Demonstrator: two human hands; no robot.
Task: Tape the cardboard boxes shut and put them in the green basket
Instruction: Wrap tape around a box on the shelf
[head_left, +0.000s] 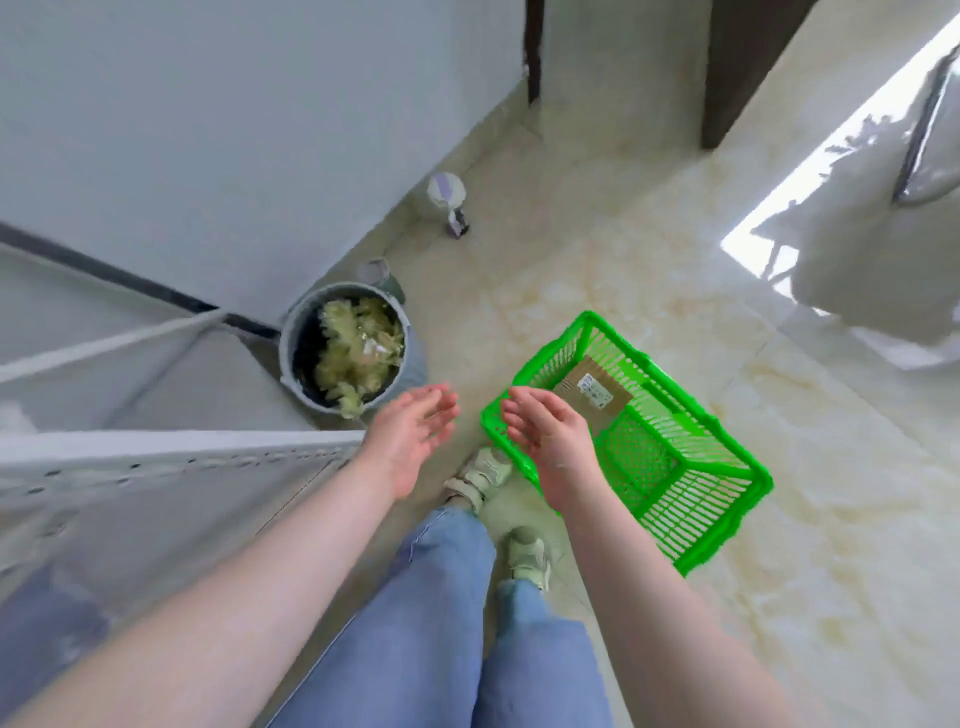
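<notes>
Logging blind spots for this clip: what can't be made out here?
All from the head view:
- Cardboard box in the green basket: right hand covers its near end; tape unconfirmable.
- Box label: too small to read.
- Grey bin contents: blurred.
- Table: cut off at left edge.

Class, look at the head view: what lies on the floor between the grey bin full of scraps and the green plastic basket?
In the head view, only bare cream floor tile separates the grey bin from the green plastic basket.
</notes>
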